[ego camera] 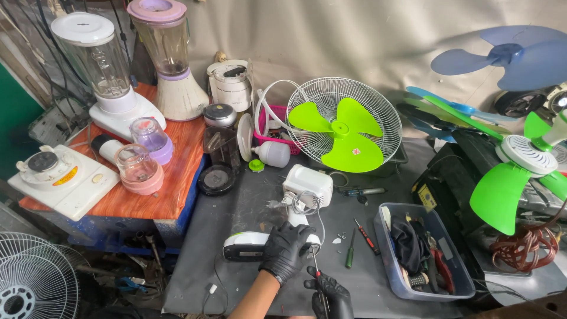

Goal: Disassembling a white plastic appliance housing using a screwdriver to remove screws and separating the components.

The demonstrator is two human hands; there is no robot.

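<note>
**Fan base on the bench, screwdriver in**

Right hand (328, 290) gripping a red-handled screwdriver (319, 285), tip at the white fan base (260, 245). Left hand (286, 248) clamped over it. Base intact; green blade in grille (342, 125) set apart; loose screws (336, 239) alongside.

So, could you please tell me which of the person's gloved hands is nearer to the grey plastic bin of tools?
Right. The right hand, holding a screwdriver, sits just left of the grey plastic bin; the left hand rests farther left on the white fan base.
</note>
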